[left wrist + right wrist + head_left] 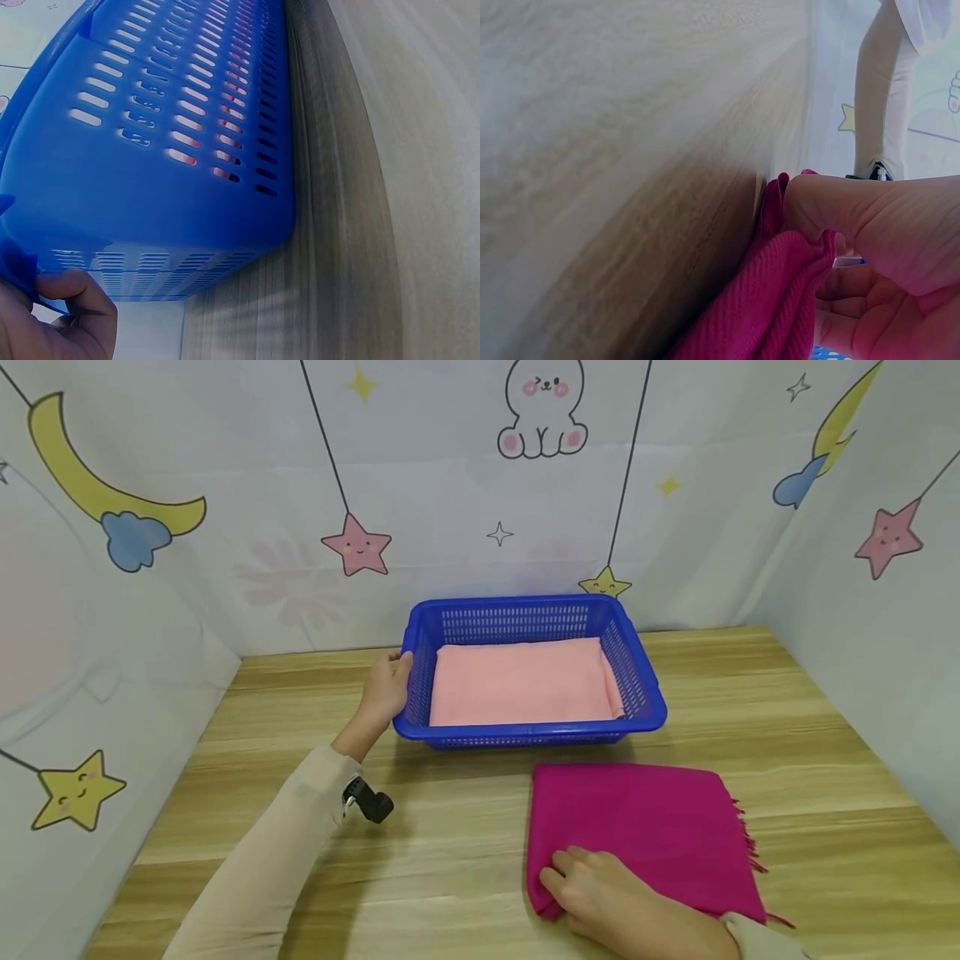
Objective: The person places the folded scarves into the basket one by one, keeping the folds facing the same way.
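A blue plastic basket with slotted walls stands near the back of the table, and a folded pink cloth lies flat inside it. My left hand grips the basket's left rim; the left wrist view shows curled fingers at the rim. In front of the basket, to the right, lies a folded magenta scarf with fringe along its right side. My right hand pinches the scarf's near left corner. In the right wrist view the gathered fabric sits between thumb and fingers.
The wood-grain table runs back to a white patterned curtain, which also hangs at both sides. A black wrist strap with a small device is on the left wrist.
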`<state>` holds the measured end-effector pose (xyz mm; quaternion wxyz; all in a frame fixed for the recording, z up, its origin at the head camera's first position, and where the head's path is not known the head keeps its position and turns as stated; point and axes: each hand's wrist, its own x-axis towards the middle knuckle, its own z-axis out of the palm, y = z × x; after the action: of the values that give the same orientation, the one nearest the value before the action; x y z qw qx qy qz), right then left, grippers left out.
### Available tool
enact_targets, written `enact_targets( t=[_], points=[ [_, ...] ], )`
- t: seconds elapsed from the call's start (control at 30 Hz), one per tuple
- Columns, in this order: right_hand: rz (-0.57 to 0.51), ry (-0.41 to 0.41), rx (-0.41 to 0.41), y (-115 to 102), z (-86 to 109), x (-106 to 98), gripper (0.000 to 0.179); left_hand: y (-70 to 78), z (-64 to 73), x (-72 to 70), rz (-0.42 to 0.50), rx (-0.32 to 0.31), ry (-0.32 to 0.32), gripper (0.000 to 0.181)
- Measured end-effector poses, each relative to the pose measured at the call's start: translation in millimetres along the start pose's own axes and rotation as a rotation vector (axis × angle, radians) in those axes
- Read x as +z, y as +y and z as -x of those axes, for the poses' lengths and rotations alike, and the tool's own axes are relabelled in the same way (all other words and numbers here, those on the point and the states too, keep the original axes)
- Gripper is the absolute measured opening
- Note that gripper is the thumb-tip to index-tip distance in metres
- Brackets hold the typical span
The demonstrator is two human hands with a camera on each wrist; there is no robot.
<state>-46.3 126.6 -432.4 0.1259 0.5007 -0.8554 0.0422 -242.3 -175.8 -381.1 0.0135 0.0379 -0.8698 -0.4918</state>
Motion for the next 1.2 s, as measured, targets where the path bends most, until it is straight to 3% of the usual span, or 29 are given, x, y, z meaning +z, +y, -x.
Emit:
enact_targets(
  t=[0.2, 0.87, 0.97, 1.2],
  points=[
    [0.026, 0.051, -0.017, -1.3, -1.3, 1.2, 0.027, 2.2, 1.5, -0.1, 0.003, -0.006, 0.001, 0.053],
    [0.048, 0.078, -0.060, -11.8, -11.4, 4.3, 0.026, -1.1, -2.3, 1.1, -0.011, 0.016, 0.015, 0.052],
    [0.045, 0.055, -0.056, -13.6, -12.8, 3.3, 0.026, -0.7, -2.3, 1.0, -0.009, 0.013, 0.009, 0.053],
    [0.003, -0.083, -0.043, -16.2, -16.0, 0.4, 0.021, -1.6, -3.3, 1.7, 0.008, -0.002, 0.008, 0.053]
  ],
)
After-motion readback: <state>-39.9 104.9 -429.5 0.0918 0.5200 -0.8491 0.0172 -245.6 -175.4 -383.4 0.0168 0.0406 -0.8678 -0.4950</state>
